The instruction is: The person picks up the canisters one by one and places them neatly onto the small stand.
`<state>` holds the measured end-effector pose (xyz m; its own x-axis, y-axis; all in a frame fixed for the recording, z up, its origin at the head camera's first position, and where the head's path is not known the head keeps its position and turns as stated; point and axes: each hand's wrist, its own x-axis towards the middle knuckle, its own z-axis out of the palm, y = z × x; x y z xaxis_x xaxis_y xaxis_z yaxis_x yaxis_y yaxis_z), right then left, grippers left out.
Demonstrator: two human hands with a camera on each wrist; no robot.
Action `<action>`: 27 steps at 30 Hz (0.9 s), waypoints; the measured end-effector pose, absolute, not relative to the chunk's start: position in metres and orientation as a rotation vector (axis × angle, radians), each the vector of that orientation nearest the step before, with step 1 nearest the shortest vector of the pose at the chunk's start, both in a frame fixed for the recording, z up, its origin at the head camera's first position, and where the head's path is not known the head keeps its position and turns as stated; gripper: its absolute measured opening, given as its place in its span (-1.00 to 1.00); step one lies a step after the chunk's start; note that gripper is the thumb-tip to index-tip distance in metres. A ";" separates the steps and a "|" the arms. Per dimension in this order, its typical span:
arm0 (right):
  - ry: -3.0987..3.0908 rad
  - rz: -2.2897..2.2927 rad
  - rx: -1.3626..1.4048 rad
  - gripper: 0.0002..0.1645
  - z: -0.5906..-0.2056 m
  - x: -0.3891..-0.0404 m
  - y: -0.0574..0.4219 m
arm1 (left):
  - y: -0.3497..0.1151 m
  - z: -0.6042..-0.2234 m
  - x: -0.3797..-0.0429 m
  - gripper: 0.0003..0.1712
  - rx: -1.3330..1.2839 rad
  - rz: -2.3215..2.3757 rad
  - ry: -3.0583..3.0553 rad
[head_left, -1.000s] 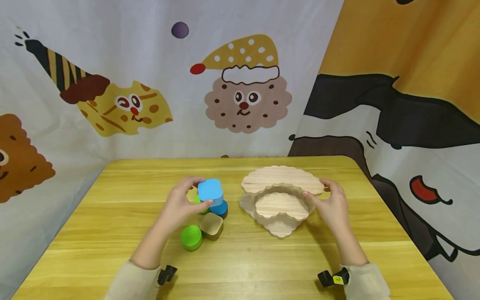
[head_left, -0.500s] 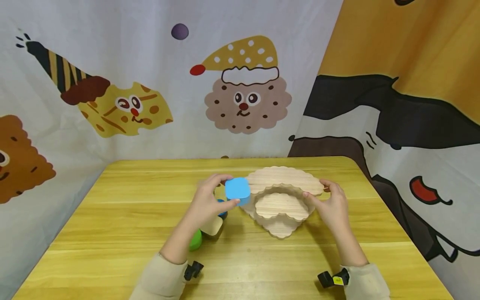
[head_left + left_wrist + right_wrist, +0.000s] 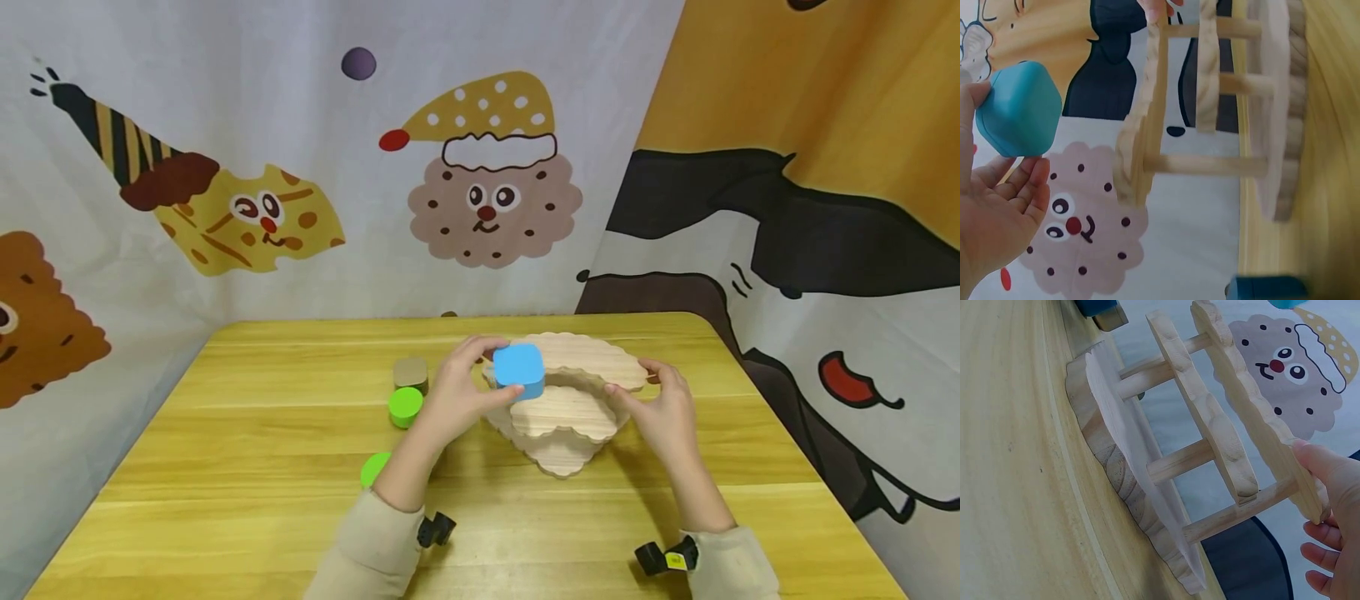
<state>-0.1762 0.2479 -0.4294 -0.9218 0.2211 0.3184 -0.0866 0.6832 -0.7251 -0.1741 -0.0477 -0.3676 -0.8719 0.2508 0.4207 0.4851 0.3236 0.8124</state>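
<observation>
the left hand (image 3: 461,392) has moved right, its grip pinching a light-blue rounded-square block (image 3: 519,370), now above the left part of a pale scalloped wooden stand (image 3: 592,353). the right hand (image 3: 664,410) grips its right end.

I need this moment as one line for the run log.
left hand: holds blue block | right hand: grips wooden stand | blue block: not touching stand | tan block: on table

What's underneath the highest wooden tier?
Wooden posts run from the highest tier down to the scalloped base. In the head view, the tier hides the base's rear.
</observation>
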 end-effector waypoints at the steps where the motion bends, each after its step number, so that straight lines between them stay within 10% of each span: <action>1: -2.513 1.111 -0.107 -0.10 -0.429 -0.176 0.248 | -0.044 -0.366 -0.175 -0.36 -0.669 -1.577 -2.372; 27: -2.526 1.095 -0.095 -0.09 -0.429 -0.176 0.248 | 0.039 -0.364 -0.212 -0.38 -0.773 -1.673 -2.382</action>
<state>-0.1762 0.2480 -0.4288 -0.9238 0.2109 0.3195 -0.0890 0.6934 -0.7150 -0.2118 0.0394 -0.3643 -0.8604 0.3327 0.3859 0.4759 0.2541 0.8420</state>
